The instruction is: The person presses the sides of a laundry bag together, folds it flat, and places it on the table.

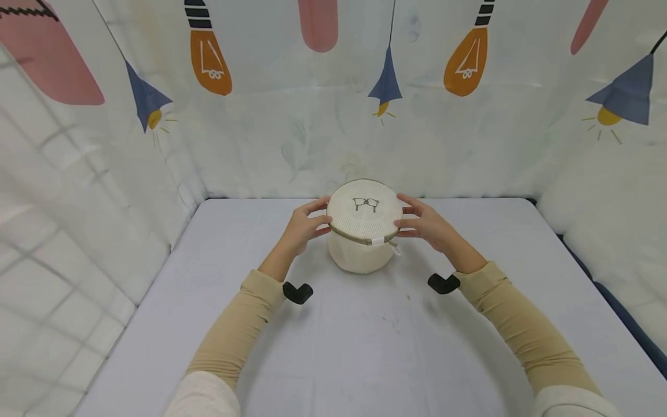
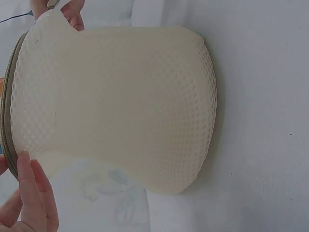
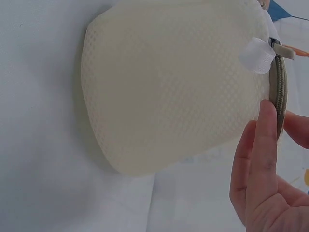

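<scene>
Two-handed hold on a round mesh bag (image 1: 365, 227), which stands upright between your two sets of fingers, its base appearing to meet the worktop (image 1: 359, 341) below them. Your left hand (image 1: 306, 223) pinches the bag's upper rim at one side: the fingertips press the mesh just under the zipper (image 2: 6, 106), while another digit lies at the zipper's outer side. Your right hand (image 1: 424, 225) holds the opposite side likewise, with fingers against the mesh wall and the thumb across the zipper band. Both grips are narrow, with only the rim between thumb and fingers. The flat round top, level with your fingertips and spanning the space between them, bears a dark eyeglasses motif (image 1: 366, 204). Just beside your right fingers, toward you, hang a white loop (image 3: 257, 56) and the zipper pull (image 3: 285, 50). The mesh side wall, cream in colour and slightly slack, drops from your fingers to a rounded lower edge. Behind your wrists, nearer to you, project two black wrist pieces, the left one (image 1: 298, 293) and the right one (image 1: 443, 284), beside tan sleeves (image 1: 234, 330). Beyond your fingers rises a white cloth backdrop (image 1: 250, 145), printed with lamps and bulbs.
</scene>
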`<state>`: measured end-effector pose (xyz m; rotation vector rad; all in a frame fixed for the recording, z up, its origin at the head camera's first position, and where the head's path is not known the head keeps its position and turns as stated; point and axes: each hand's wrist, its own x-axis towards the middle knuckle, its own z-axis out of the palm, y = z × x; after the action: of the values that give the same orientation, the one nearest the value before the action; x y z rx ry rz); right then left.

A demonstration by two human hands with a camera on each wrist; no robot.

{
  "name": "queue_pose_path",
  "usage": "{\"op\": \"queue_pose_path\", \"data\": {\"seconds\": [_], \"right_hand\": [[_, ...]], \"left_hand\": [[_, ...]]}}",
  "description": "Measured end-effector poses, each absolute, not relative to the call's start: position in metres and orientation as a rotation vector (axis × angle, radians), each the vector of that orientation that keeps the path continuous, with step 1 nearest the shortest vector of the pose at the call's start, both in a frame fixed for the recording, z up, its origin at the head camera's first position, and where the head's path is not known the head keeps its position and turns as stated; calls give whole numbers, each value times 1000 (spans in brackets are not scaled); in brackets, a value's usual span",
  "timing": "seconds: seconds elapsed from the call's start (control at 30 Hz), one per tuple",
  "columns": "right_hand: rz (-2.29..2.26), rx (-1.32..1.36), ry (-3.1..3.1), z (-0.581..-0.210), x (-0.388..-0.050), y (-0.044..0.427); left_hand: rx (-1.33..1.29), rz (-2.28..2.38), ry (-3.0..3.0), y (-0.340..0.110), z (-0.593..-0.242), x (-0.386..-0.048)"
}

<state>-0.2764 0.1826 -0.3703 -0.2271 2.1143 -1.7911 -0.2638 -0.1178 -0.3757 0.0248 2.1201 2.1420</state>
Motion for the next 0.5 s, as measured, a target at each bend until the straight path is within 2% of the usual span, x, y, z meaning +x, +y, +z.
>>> {"op": "queue_pose_path", "data": {"seconds": [0.5], "right_hand": [[-1771, -233, 2101, -372, -276, 180]], "left_hand": [[35, 2128, 2113, -120, -379, -260]]}}
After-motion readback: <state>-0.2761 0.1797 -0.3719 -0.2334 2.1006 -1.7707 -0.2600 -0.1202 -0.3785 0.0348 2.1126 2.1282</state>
